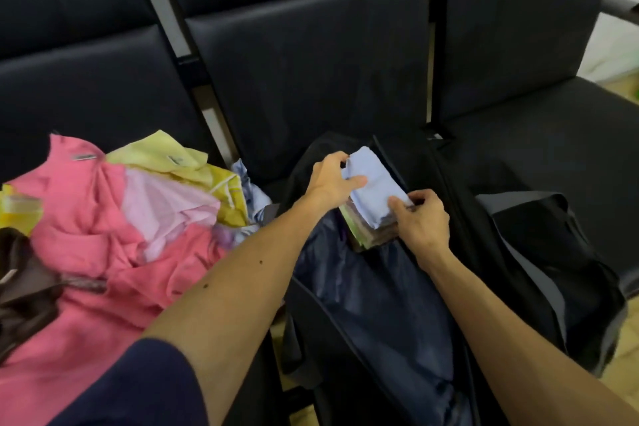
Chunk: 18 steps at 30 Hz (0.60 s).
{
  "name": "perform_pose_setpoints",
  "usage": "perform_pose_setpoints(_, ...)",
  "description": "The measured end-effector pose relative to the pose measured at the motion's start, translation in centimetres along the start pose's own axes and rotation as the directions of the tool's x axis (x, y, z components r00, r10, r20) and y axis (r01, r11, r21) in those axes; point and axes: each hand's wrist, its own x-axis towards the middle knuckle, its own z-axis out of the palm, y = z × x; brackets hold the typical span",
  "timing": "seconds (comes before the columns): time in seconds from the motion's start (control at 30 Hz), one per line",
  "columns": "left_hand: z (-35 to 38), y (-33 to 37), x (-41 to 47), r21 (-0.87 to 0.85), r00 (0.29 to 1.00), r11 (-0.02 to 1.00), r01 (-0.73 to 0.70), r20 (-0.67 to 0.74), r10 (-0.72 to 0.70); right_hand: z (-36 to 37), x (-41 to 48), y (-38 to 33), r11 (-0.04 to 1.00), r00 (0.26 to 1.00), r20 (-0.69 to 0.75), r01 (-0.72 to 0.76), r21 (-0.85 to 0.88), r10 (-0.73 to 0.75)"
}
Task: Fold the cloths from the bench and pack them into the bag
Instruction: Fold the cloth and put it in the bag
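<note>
I count two hands, a left hand [332, 180] and a right hand [422, 221], one bag [373, 304], one folded blue cloth [375, 183], one stack [366, 235] whose layers I cannot number, at least five loose cloths, namely pink cloth [79, 211], yellow cloth [155, 152], pale pink cloth [162, 204], brown cloth [24, 280] and crumpled blue cloth [249, 187], and three seats [311, 79].

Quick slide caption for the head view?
Left hand and right hand hold a folded blue cloth on the stack in the bag.
</note>
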Motion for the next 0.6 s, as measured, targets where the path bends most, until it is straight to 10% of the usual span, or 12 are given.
perform_pose_setpoints(0.4,-4.2,0.3,-4.9,0.09,0.992,0.992,-0.092,-0.082,0.099,-0.8,-5.0,-0.8,0.979,0.988,-0.116,0.076,-0.186,-0.099)
perform_pose_setpoints(0.6,-10.2,-6.0,-16.0,0.045,0.97,0.988,-0.147,-0.188,0.153,3.2,-12.8,-3.9,0.923,0.921,0.11,0.381,-0.054,-0.374)
